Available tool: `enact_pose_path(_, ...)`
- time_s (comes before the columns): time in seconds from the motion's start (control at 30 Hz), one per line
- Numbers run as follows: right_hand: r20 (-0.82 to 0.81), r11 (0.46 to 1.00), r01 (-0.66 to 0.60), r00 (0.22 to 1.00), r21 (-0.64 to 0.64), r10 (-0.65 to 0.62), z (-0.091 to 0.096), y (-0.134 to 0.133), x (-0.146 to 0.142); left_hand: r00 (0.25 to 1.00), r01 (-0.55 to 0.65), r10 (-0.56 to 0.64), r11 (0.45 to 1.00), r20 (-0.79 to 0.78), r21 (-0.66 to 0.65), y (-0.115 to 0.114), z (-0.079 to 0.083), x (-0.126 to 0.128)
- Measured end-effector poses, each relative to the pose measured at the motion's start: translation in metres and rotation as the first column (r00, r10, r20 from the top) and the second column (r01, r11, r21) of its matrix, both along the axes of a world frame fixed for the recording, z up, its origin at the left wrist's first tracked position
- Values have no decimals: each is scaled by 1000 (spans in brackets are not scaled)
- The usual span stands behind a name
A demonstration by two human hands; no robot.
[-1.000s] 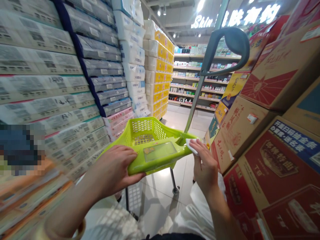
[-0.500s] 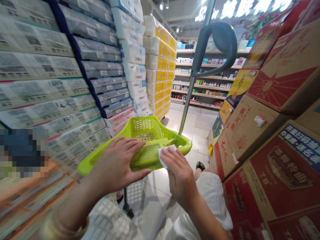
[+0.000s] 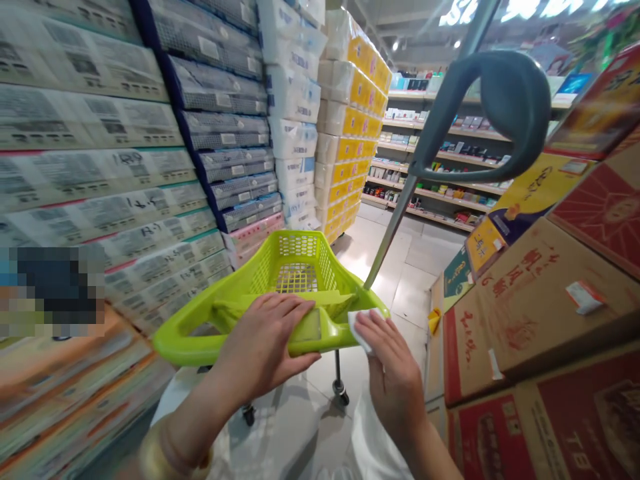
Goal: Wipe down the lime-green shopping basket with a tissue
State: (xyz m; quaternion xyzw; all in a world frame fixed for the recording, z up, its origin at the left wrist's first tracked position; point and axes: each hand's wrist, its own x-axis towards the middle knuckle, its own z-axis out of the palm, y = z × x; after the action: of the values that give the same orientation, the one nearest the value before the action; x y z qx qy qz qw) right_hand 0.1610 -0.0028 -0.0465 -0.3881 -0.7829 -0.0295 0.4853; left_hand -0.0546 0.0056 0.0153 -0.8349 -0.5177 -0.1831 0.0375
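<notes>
- Right grip (image 3: pixel 393 365) holds the white cloth (image 3: pixel 354 327) against the right end of the green handle (image 3: pixel 334 339); best pressed flat along the curve.
- Left grip (image 3: pixel 265 339) clasps the handle's middle; steady it firmly.
- Green basket (image 3: pixel 260 275) lies just beyond.

The single head-worn view looks forward and down from the wearer's head, close above the left hand (image 3: pixel 267 343) and the right hand (image 3: pixel 395 357). It faces across a lime-green shopping cart (image 3: pixel 190 350), then along a tiled floor (image 3: pixel 415 267) with tissue packs (image 3: pixel 295 97) on the left and cardboard cartons (image 3: pixel 523 287) on the right, reaching as far as display shelves (image 3: pixel 450 199).
</notes>
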Motion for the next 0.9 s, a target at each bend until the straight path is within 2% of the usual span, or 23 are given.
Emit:
enact_pose_path(0.07, -11, 999, 41, 999, -2, -41, 0, 5, -2, 1000, 0, 0, 1000, 15, 14, 4, -1, -2)
enact_pose_path(0.2, 27, 999, -42, 999, 3, 42, 0, 5, -22, 1000, 17, -18, 1000, 25, 26, 12, -5, -7)
enact_pose_path(0.27, 33, 999, -40, 999, -4, 40, -1, 5, -28, 999, 27, -28, 999, 27, 25, 15, -7, -10)
enact_pose_path(0.47, -54, 983, 186, 981, -5, -186, -3, 5, -32, 998, 52, -53, 998, 34, 20, 15, -10, -14)
enact_pose_path(0.63, 35, 998, 68, 997, 5, -68, -4, 0, -43, 997, 68, -68, 997, 20, 27, 13, -10, -16)
enact_pose_path(0.8, -62, 974, 226, 973, 25, -224, -5, 1, -31, 997, 70, -71, 994, 1, 83, 12, -10, -14)
enact_pose_path(0.87, -43, 983, 181, 983, 23, -180, -4, 1, -35, 997, 76, -76, 992, 1, 98, 10, -10, -12)
enact_pose_path(0.9, -10, 994, 112, 994, 20, -112, -3, 0, -37, 997, 76, -77, 992, 2, 103, 9, -9, -11)
